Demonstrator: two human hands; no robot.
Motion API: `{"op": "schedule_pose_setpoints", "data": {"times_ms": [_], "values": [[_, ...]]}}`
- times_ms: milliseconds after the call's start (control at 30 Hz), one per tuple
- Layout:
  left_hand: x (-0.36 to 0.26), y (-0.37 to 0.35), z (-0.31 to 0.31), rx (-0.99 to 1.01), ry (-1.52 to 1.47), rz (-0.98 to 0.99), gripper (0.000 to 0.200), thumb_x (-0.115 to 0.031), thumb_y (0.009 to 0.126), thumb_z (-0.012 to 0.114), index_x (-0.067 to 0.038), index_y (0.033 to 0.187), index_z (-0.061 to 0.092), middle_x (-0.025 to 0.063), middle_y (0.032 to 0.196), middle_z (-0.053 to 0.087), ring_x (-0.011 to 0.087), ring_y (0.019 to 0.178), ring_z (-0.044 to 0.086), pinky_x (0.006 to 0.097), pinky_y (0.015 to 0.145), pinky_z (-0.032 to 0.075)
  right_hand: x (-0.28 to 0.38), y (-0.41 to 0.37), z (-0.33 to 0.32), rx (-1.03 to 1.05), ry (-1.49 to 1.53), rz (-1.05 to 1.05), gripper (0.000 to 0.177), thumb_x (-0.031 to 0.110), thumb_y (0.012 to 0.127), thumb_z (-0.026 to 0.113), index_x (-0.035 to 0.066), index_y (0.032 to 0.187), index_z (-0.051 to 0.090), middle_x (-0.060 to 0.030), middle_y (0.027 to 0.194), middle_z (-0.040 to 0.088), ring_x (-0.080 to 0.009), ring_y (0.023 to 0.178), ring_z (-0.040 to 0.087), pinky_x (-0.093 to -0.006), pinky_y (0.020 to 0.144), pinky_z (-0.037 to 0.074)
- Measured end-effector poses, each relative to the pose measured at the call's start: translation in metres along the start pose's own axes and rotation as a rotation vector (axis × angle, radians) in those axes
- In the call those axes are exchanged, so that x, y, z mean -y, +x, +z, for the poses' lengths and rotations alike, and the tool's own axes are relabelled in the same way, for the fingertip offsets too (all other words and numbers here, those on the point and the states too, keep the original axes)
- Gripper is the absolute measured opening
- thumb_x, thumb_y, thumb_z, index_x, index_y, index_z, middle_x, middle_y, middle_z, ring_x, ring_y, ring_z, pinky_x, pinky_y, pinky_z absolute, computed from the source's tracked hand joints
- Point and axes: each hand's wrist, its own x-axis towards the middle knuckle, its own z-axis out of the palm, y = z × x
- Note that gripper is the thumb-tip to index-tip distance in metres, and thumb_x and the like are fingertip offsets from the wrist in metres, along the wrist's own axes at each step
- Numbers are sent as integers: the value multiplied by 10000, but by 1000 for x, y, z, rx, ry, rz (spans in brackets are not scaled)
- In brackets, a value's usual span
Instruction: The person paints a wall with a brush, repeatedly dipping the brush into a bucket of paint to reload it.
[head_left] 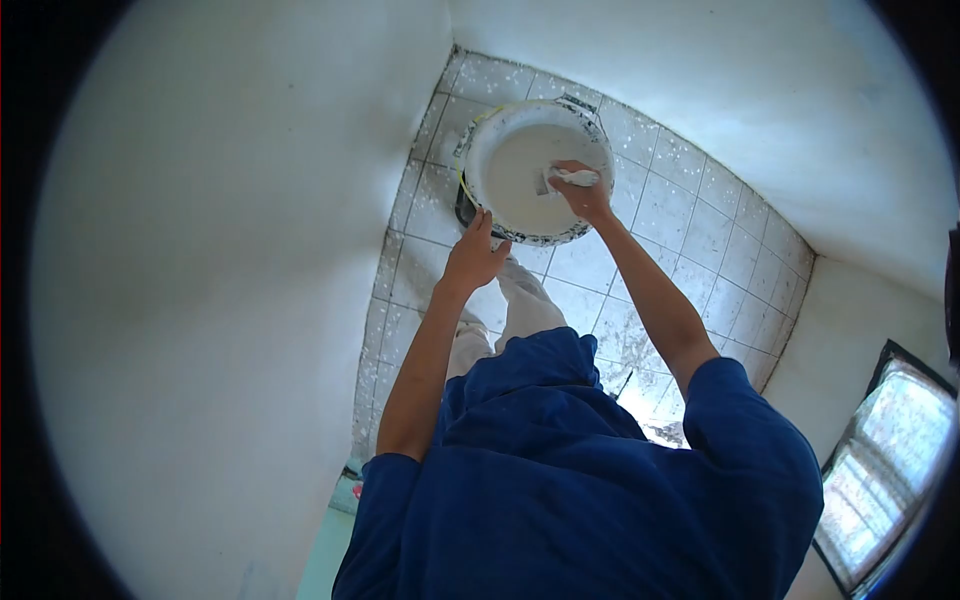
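Note:
A round white bucket (pixel 476 160) with a paint-spattered rim stands on the tiled floor ahead of my feet. Off-white, paint-like liquid (pixel 520 165) fills its inside. Over this liquid, my right hand (pixel 582 190) is closed around the white handle of a flat-ended tool (pixel 575 177). The tool's greyish flat end points left; whether it is a brush or a scraper I cannot make out. My left hand (pixel 478 252) grips the bucket's near left rim, thumb apart from the fingers. A dark object (pixel 464 206) shows beside the rim, partly hidden by the bucket.
White walls rise close on the left (pixel 220 250) and beyond the bucket (pixel 720 80). Grey-white floor tiles (pixel 640 215) are speckled with paint. A dark-framed window (pixel 885 460) is at the lower right. My trousered legs (pixel 525 300) stand right behind the bucket.

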Motion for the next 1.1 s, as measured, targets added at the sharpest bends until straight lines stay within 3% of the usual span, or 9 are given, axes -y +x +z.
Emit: {"op": "schedule_pose_setpoints", "data": {"times_ms": [67,267,367,467,567,667,967,1033,1100], "values": [[-1,8,14,43,10,-48,730,-340,915,586,59,1448,287,273,1516,265,353,1408,303,398,1138,302,-29,9,23,71,-13,-73,315,196,794,741,116,1097,709,-89,975,721,-208,888,686,-313,782,523],[21,18,47,61,138,-37,765,-308,903,587,51,1473,225,258,1539,211,359,1412,285,411,1117,343,-65,20,56,271,-40,161,285,211,810,729,120,1080,722,-79,928,729,-178,777,698,-307,726,530],[16,16,41,64,56,-29,716,-251,892,590,95,1431,268,310,1519,216,398,1412,270,398,1143,298,-62,21,57,361,-26,305,278,225,819,726,129,1079,725,-94,912,722,-147,754,686,-284,683,532],[19,17,44,49,49,-16,715,-249,891,591,96,1429,270,313,1516,217,397,1411,273,401,1137,310,-79,20,66,308,-64,105,286,216,806,742,112,1072,727,-83,884,713,-115,763,668,-263,655,534],[19,18,45,50,31,-30,715,-248,889,593,91,1431,273,302,1521,220,382,1410,284,403,1128,325,-69,24,56,428,190,519,330,220,831,743,134,1146,695,-40,954,697,-118,847,642,-270,735,535],[25,17,48,41,26,-21,713,-253,890,590,64,1445,275,265,1531,237,366,1404,304,401,1119,339,-53,20,42,315,464,628,381,222,836,744,138,1198,656,-20,1018,656,-130,896,618,-274,759,541],[47,10,33,55,-91,-79,639,-355,909,566,7,1405,392,218,1454,411,343,1334,417,419,1098,355,-59,6,-8,1,705,557,402,401,927,609,161,1249,602,3,1192,578,-138,991,574,-302,855,495],[46,-2,18,-23,-169,-101,596,-371,906,575,-16,1369,451,227,1387,484,360,1291,460,428,1090,361,-104,1,-18,105,371,225,420,362,980,516,168,1352,510,0,1296,531,-163,1063,558,-328,901,480],[51,-13,5,-96,-211,-75,524,-357,902,581,-48,1319,503,220,1329,525,371,1236,497,442,1058,385,-116,7,-34,46,522,323,417,290,962,531,94,1328,498,-57,1282,537,-225,1172,539,-344,927,489]]}}
